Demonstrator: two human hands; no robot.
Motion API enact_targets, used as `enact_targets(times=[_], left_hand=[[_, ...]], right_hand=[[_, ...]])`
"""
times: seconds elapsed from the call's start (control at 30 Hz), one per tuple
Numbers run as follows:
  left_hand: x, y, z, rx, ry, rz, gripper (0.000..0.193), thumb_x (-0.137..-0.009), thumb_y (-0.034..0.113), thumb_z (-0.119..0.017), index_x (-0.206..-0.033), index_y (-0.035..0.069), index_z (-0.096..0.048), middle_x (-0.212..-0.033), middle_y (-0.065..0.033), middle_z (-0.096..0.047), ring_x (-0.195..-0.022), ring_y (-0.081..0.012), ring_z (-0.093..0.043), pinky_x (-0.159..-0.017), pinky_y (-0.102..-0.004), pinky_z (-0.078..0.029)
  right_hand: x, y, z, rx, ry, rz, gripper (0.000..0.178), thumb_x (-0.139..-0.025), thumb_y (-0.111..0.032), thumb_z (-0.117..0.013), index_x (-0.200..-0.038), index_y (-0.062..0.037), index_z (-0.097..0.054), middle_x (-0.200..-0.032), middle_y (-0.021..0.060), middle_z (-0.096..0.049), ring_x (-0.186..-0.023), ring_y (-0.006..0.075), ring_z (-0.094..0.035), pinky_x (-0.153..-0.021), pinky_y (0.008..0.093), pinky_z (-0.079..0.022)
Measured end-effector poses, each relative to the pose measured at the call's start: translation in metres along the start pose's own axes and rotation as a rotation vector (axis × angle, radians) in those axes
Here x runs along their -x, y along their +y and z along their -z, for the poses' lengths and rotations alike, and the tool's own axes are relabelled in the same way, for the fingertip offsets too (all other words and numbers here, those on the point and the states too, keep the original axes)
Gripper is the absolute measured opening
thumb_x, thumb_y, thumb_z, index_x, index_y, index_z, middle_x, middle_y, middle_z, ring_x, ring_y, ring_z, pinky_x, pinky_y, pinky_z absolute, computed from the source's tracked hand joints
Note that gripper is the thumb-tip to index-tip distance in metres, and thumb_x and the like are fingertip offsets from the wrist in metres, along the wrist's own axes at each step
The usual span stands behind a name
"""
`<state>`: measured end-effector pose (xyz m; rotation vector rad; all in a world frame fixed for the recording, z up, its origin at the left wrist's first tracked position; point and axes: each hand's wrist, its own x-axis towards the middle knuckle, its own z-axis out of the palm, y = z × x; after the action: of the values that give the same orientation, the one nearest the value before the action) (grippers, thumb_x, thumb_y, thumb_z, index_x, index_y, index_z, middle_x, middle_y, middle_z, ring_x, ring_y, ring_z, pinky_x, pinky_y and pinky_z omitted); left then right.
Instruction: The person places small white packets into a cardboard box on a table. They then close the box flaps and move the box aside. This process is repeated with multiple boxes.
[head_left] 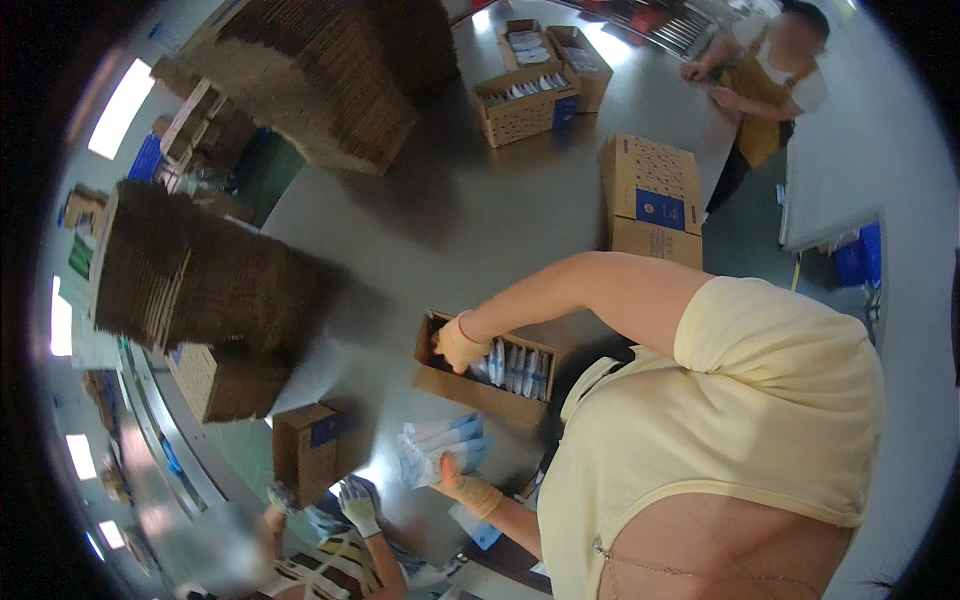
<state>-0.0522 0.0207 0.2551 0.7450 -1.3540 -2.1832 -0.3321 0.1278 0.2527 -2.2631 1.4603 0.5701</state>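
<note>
An open cardboard carton point(480, 397) stands on the metal table in front of me, with a row of white-and-blue packets point(522, 370) upright in its right part. My right hand point(460, 345), in a pale glove, reaches down into the carton's left end. Its fingertips are hidden inside, so I cannot make out whether they grip anything. Beside the carton, on its lower side in the picture, my left hand point(468, 488) is closed on a fanned bundle of flat white-and-blue packets point(440, 447), thumb on top. The bundle is apart from the carton.
Tall stacks of flattened cardboard point(200, 270) rise at the left and far left. Filled cartons point(528, 105) stand at the far side, a closed carton point(652, 195) nearer right. A gloved co-worker's hand point(360, 503) is near an open carton point(305, 450); another person point(765, 90) works far right.
</note>
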Motion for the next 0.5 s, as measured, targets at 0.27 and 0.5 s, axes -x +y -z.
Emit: enact_targets(times=[0.27, 0.5], left_hand=[[-0.028, -0.026, -0.042, -0.552, -0.105, 0.004, 0.060, -0.065, 0.011, -0.080, -0.118, -0.001, -0.055, -0.111, -0.0104, -0.060, -0.098, -0.0226, -0.059, -0.089, -0.0356, -0.047], [-0.048, -0.045, -0.104, -0.992, -0.306, -0.089, 0.061, -0.065, 0.011, -0.081, -0.119, -0.001, -0.054, -0.111, -0.0107, -0.060, -0.098, -0.0228, -0.059, -0.089, -0.0357, -0.047]], right_hand=[[-0.005, -0.061, -0.001, -0.331, 0.127, -0.215, 0.037, -0.077, -0.041, -0.064, -0.088, -0.0074, -0.073, -0.097, 0.0135, -0.069, -0.092, 0.0314, -0.065, -0.078, 0.0448, -0.052], [0.018, -0.069, -0.020, -0.696, 0.183, -0.427, 0.039, -0.079, -0.042, -0.060, -0.095, -0.0080, -0.070, -0.102, 0.0130, -0.066, -0.096, 0.0308, -0.062, -0.081, 0.0447, -0.049]])
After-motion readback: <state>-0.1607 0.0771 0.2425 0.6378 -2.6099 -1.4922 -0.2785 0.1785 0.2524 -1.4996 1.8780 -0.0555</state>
